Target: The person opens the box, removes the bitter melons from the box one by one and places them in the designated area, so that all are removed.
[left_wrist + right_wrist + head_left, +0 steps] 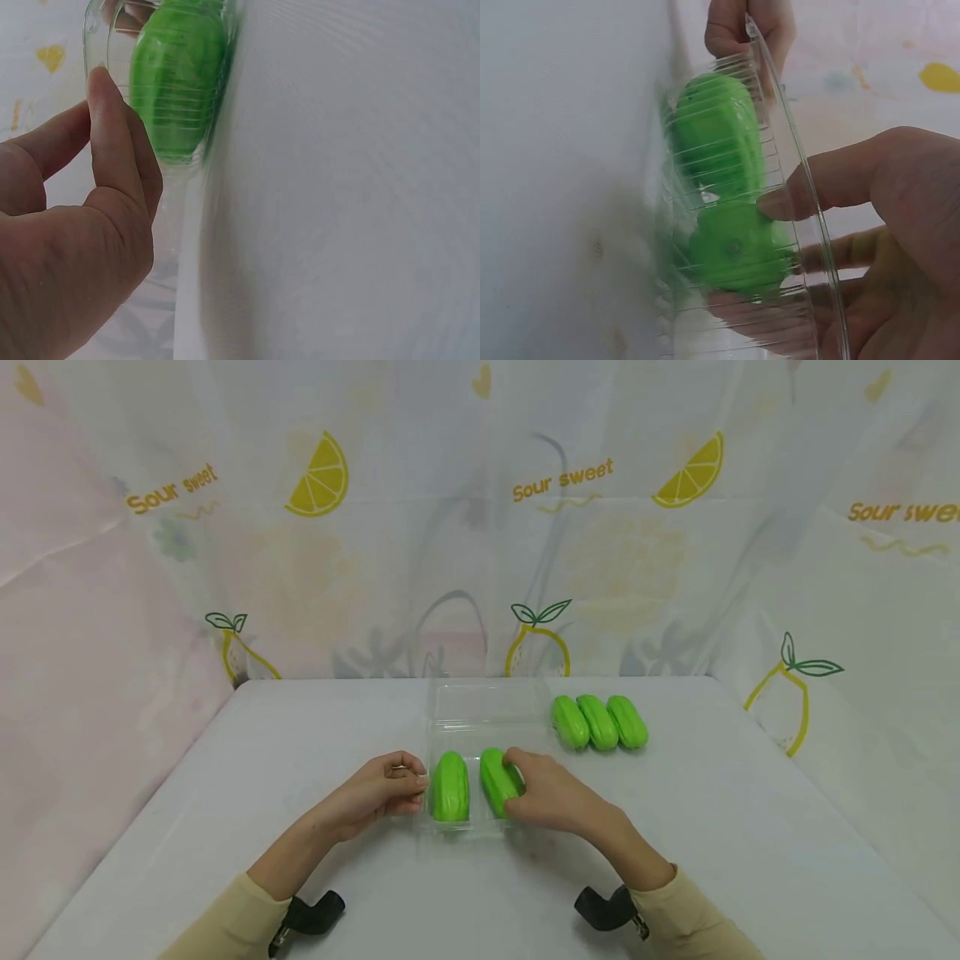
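A clear plastic clamshell box [474,824] lies with its lid [489,703] folded back, away from me. At its left rim, my left hand [387,789] pinches the edge between thumb and fingers. Just inside that side rests a short, ridged green toy cucumber [451,787], lengthwise. My right hand [553,789] reaches over the right rim and grips a second green toy cucumber [498,783], thumb on the near side. In the right wrist view this cucumber [739,247] shows its end through the ribbed wall, inside the box. The fingers behind it are partly hidden.
Three more green toy cucumbers [598,722] lie side by side on the white table [315,727], right of the lid. Black curved wrist mounts [317,913] sit under both sleeves. A printed curtain [420,552] hangs behind the table's back edge.
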The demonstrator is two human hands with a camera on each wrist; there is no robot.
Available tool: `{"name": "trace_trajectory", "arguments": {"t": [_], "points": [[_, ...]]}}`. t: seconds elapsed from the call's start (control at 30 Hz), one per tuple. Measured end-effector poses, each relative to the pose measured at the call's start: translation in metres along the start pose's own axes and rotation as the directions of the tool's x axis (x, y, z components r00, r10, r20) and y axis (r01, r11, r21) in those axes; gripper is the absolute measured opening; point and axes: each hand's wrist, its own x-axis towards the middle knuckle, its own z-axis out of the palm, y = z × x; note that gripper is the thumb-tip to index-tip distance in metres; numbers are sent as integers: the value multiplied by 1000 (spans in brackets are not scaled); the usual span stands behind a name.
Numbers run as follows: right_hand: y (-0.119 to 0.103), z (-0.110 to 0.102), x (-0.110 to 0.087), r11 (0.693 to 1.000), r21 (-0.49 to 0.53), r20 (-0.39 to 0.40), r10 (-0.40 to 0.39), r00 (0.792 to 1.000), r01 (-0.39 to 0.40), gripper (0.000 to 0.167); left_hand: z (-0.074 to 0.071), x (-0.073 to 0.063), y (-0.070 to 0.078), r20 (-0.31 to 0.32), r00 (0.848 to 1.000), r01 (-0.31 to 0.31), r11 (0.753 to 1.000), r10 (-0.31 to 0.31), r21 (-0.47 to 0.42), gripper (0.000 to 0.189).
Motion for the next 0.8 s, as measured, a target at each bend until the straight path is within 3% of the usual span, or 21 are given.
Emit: {"name": "trace_trajectory", "arguments": {"t": [0.8], "points": [[10, -32, -7, 1000, -6, -69, -24, 997, 23, 53, -1, 1, 0, 8, 1000, 0, 1000, 0, 11, 29]]}}
